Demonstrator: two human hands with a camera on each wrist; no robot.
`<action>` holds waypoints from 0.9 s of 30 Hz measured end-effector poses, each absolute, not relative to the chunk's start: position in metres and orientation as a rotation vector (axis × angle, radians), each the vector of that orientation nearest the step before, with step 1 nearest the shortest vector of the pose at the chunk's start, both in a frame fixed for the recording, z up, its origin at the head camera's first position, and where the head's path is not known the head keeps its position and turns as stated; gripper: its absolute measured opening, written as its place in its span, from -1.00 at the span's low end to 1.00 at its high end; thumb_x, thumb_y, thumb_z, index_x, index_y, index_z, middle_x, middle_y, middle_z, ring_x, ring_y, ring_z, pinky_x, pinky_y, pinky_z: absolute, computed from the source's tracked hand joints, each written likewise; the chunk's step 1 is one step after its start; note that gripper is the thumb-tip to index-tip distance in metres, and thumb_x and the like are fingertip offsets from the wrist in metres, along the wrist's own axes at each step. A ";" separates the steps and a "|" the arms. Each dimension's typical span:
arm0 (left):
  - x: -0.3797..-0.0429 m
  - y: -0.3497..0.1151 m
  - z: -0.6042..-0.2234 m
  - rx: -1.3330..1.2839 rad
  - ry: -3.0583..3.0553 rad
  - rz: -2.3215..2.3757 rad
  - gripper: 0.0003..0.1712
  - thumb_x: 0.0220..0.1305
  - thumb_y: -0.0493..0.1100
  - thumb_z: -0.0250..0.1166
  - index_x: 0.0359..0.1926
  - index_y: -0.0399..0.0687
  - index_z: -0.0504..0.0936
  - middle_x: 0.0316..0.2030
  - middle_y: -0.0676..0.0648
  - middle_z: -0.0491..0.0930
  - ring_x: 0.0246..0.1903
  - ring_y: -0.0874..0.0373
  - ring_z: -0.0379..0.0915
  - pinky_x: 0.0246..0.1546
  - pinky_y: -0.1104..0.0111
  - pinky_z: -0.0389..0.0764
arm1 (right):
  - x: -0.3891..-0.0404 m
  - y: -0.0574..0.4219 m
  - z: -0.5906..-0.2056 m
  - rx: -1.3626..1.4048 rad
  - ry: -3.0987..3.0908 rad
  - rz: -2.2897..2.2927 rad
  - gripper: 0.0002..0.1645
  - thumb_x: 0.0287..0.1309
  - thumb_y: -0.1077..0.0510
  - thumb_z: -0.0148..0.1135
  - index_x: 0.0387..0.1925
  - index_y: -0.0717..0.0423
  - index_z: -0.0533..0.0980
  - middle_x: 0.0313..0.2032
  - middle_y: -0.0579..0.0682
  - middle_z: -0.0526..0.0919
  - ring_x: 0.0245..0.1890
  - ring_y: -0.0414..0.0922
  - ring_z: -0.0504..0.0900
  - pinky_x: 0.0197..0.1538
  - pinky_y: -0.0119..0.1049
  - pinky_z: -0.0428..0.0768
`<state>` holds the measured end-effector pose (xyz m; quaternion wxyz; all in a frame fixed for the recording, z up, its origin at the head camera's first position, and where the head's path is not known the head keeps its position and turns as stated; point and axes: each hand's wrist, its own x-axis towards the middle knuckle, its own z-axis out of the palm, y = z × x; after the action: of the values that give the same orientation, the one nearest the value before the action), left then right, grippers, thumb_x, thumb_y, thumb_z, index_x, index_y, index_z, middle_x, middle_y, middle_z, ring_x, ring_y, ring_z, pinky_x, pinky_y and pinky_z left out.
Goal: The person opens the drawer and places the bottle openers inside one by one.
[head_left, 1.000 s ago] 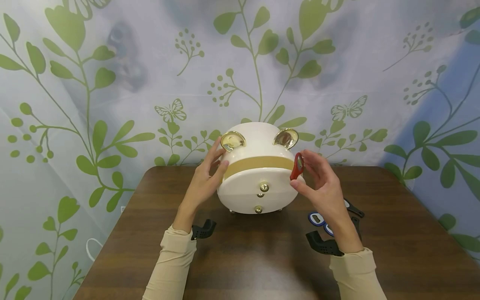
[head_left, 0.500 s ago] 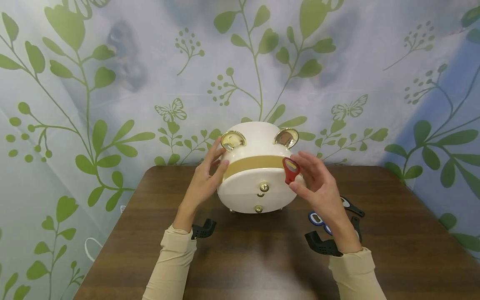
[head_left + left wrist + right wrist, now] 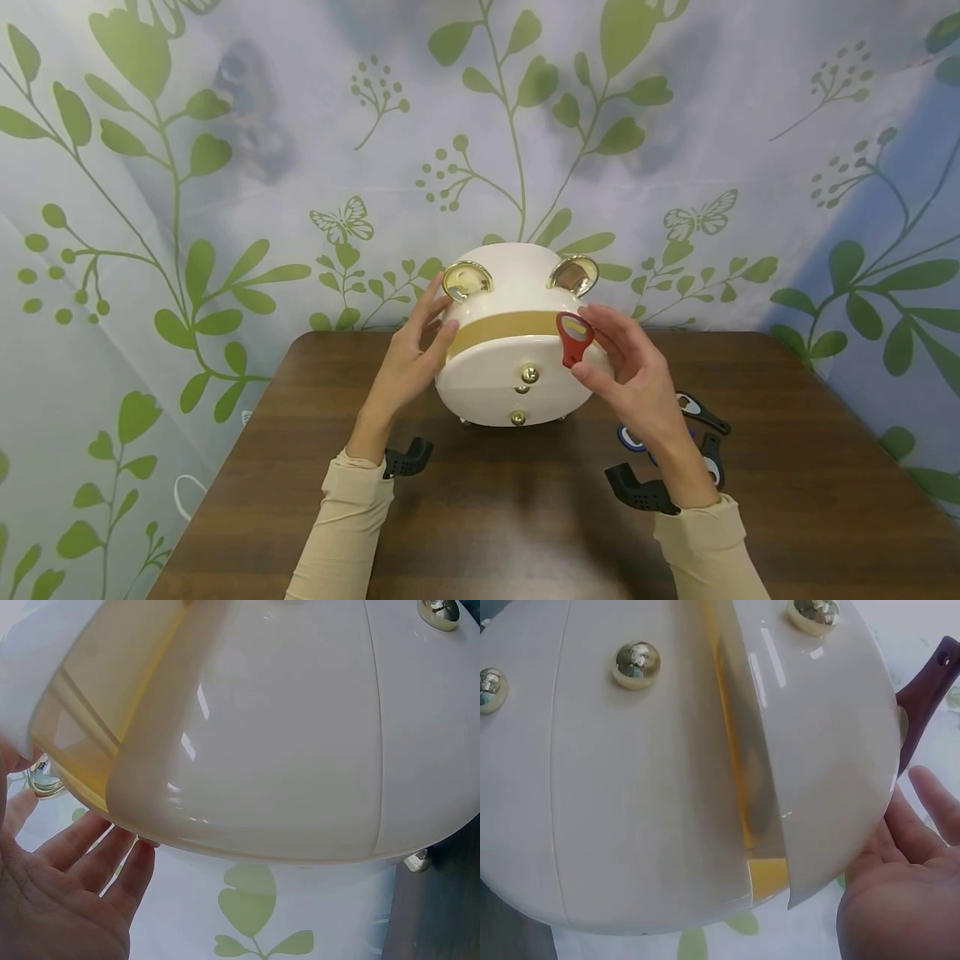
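Note:
A white cabinet [image 3: 480, 379] with gold ears and round gold knobs stands on the table, its top drawer [image 3: 829, 750] pulled out, with tan lining visible. My left hand [image 3: 408, 358] rests with its fingers spread against the cabinet's left side; the left wrist view shows its fingers [image 3: 105, 859] along the edge. At the drawer's right end, my right hand [image 3: 637, 379] holds a red bottle opener [image 3: 576, 340] upright by its lower end, thumb in front. In the right wrist view the opener [image 3: 930, 697] is partly hidden behind the drawer front.
Blue-rimmed bottle openers [image 3: 632, 439] lie partly hidden under the right forearm. Black-handled openers [image 3: 702, 412] lie just right of them. A leaf-patterned cloth [image 3: 300, 167] hangs behind the brown table [image 3: 480, 533]. A black wrist mount [image 3: 641, 489] sits below each hand.
The red bottle opener has turned from nearly edge-on to face the head camera and moved left over the drawer with my right hand. My left hand and the cabinet stay put.

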<state>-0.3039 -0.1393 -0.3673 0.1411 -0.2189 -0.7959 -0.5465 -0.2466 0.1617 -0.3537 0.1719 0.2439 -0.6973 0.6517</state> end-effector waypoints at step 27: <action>-0.304 -0.138 -0.367 -0.633 -2.296 -1.561 -0.22 0.57 0.03 0.16 0.63 0.49 0.02 0.42 -0.08 0.43 0.45 0.08 0.32 0.47 0.09 0.37 | -0.247 0.151 -0.349 0.642 -2.042 1.724 -0.28 0.20 0.45 0.36 0.39 0.14 0.43 0.31 0.09 0.55 0.35 -0.17 0.50 0.43 -0.47 0.38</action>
<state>-0.3037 -0.1385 -0.3668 0.1464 -0.2200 -0.7976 -0.5422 -0.2469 0.1513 -0.3489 0.1950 0.2291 -0.7287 0.6153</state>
